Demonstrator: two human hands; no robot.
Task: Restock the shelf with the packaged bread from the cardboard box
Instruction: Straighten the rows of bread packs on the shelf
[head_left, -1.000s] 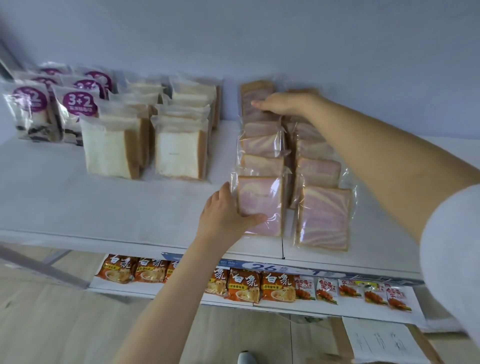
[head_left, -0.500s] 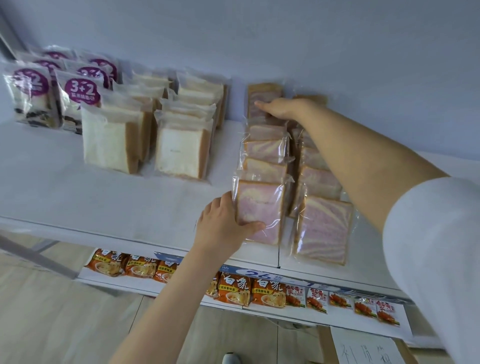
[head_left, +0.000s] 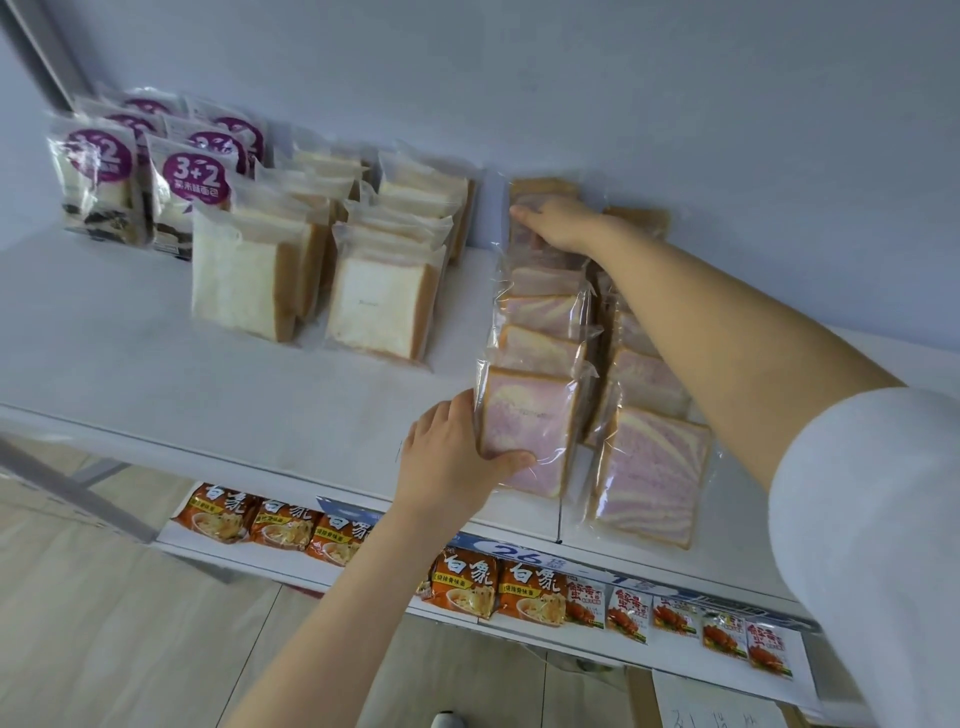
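On the white shelf (head_left: 130, 364) stand two rows of pink-swirl bread packs in clear wrap. My left hand (head_left: 452, 462) grips the front pack (head_left: 535, 415) of the left row, thumb across its face. My right hand (head_left: 558, 226) reaches to the back and rests flat on the rearmost pack (head_left: 540, 189) of that row. The right row's front pack (head_left: 657, 478) leans beside them, untouched. The cardboard box (head_left: 636, 691) shows only as a brown edge at the bottom right.
White sliced bread packs (head_left: 379, 312) stand in two rows mid-shelf. Purple-labelled "3+2" bread packs (head_left: 192, 182) fill the far left. Below, a lower shelf holds orange noodle packets (head_left: 470, 584) and small snack sachets (head_left: 675, 618). A white paper sheet (head_left: 717, 706) lies bottom right.
The view has drifted up and left. Both hands keep their places on the left pink row, squeezing it slightly together.
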